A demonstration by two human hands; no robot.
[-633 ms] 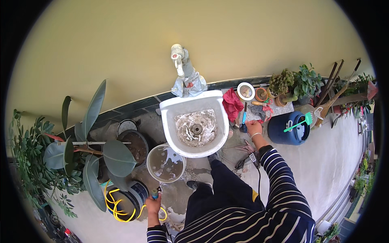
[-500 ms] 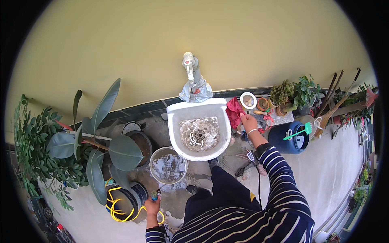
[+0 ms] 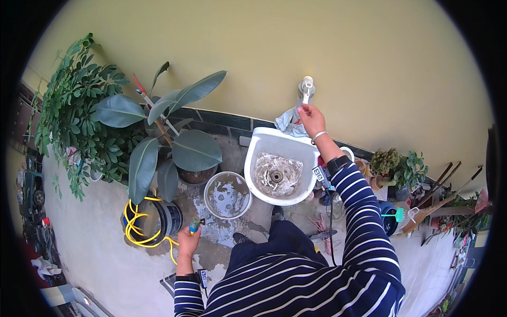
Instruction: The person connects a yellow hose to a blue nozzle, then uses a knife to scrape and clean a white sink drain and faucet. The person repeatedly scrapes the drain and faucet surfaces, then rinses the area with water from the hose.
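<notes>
Head view: my left grip (image 3: 188, 242) clamps the blue-green fitting (image 3: 195, 225) near the black bucket (image 3: 174, 217); right grip (image 3: 313, 120) beside the tap (image 3: 307, 87) above the sink (image 3: 251, 168), cannot tell if closed. Advisable: light touch, fitting steady.

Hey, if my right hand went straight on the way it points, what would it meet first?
Probably the white tap, which shows just past your right hand; depth is unclear, so I can't tell whether the hand already touches it.
</notes>
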